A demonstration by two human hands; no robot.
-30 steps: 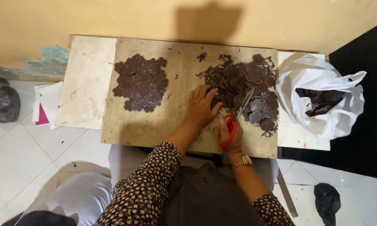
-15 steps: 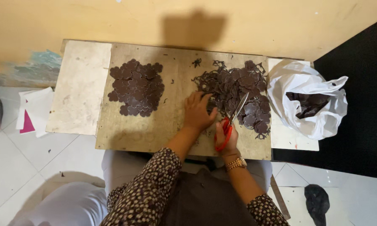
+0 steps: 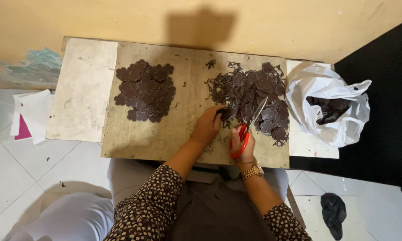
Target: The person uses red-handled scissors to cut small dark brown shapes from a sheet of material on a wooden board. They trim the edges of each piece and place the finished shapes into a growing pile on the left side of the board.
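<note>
My left hand [image 3: 207, 126] pinches a dark brown piece [image 3: 227, 112] at the near edge of a loose heap of dark brown cutouts and scraps [image 3: 254, 96] on a wooden board [image 3: 165, 134]. My right hand [image 3: 244, 145] grips red-handled scissors [image 3: 247, 129], blades pointing up and away into the heap. A tidy pile of brown flower-shaped cutouts [image 3: 143, 90] lies on the board's left half, apart from both hands.
A white plastic bag [image 3: 330, 105] holding dark brown material sits at the board's right end. A pale slab [image 3: 82, 89] lies left of the board. Papers, white and pink [image 3: 29, 116], rest on the tiled floor. A dark cloth [image 3: 332, 209] lies lower right.
My left hand has drawn back from the heap toward me, now pinching a brown piece. The scissors stay in my right hand. The view shifted slightly.
</note>
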